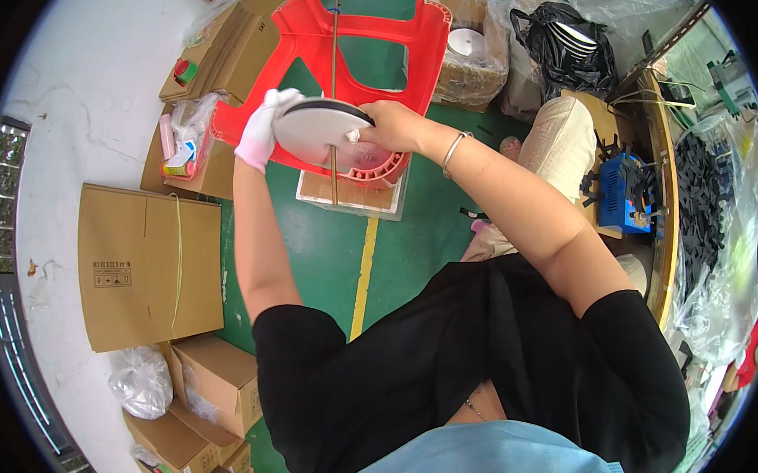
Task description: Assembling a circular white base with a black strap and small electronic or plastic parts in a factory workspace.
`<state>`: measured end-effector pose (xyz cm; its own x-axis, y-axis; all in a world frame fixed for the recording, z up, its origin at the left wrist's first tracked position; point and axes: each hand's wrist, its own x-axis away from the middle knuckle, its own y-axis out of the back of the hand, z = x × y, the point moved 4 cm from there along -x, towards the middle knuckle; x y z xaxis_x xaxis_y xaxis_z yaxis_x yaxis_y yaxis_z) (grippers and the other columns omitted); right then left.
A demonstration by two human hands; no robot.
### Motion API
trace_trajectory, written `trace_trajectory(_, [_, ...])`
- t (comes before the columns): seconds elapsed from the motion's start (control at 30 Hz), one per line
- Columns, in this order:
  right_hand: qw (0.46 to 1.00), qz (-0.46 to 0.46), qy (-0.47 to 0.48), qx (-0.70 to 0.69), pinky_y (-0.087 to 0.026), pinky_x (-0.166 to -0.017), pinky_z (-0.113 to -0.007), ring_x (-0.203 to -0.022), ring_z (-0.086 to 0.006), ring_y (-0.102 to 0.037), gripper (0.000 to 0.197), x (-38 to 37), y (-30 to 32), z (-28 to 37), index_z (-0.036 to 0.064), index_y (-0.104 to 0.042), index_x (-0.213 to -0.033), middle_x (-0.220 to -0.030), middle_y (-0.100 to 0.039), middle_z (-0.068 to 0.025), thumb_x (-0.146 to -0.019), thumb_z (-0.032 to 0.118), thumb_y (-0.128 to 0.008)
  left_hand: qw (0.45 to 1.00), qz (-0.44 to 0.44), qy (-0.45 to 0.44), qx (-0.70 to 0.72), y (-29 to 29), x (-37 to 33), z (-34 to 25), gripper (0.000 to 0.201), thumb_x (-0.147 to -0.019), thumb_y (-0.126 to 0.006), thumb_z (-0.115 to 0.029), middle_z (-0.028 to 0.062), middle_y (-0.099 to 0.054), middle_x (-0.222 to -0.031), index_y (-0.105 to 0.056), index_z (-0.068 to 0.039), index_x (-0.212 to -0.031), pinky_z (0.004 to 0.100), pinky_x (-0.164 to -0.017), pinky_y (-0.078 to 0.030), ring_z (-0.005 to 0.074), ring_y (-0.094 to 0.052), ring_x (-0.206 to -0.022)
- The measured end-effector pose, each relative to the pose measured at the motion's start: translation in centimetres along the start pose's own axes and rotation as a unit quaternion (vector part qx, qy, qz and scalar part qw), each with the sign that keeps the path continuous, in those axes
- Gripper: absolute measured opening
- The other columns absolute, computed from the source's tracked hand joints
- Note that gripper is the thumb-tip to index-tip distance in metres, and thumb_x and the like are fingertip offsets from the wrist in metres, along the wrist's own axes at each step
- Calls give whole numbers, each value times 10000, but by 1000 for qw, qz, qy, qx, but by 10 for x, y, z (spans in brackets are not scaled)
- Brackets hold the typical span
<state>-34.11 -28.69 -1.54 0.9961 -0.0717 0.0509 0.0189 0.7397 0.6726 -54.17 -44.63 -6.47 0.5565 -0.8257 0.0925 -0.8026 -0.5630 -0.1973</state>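
Note:
A round white disc (316, 134) with a black rim is tilted between my two hands. On its left edge is my left hand (267, 132), in a white glove and closed on the rim. My bare right hand (392, 125) grips the right edge, thumb on the white face, with a small white bit (354, 136) by the thumb tip. A thin brown rod (335, 57) runs lengthwise past the disc and shows above and below it; whether it passes through the disc, I cannot tell. Under the disc, a red plastic stool (299, 30) lies tipped over a wooden-topped box (313, 187).
Cardboard boxes (145, 269) line the left wall. Beyond the stool at right stand an open carton (470, 80) with a white disc in it and a black bag (573, 55) of white discs. A blue machine (624, 192) sits on the right bench, near another person's leg (561, 143).

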Motion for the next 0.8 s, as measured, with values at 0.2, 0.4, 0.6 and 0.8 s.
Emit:
trace_trajectory(0.2, [999,-14,-35,-36,-473,-792,-413,-919,-347,-609,310,6,11,-19,76,-631,-1062,-949,-643,-190,-811,258,-637,829,-322,-54,-453,-103,104,-32,663,-705,-774,-383,144,-531,-1131,-482,-3,-1162,396,-894,-444,265,-556,-1017])
trace_trajectory(0.4, [997,-55,-56,8,-470,-802,-419,-933,-340,-609,286,18,23,-17,76,-635,-1049,-966,-646,-174,-821,247,-618,792,-366,-15,-488,-154,139,-33,843,-643,-809,-387,163,-436,-1235,-388,-40,-1286,401,-836,-473,304,-575,-960])
trace_trajectory(0.6, [994,-64,-93,0,-477,-814,-383,-909,-313,-617,318,16,17,-14,108,-630,-1106,-974,-654,-165,-824,254,-641,868,-341,114,-343,-145,137,25,625,-794,-691,-244,150,-642,-994,-430,-54,-1330,330,-760,-496,210,-643,-766])
trace_trajectory(0.8, [988,-103,-67,-93,-509,-760,-354,-823,-242,-651,325,18,22,-33,128,-664,-1093,-893,-675,-154,-782,223,-674,896,-340,40,-284,-108,145,12,214,-907,-556,-118,38,-646,-815,-622,7,-1068,213,-582,-457,72,-574,-650])
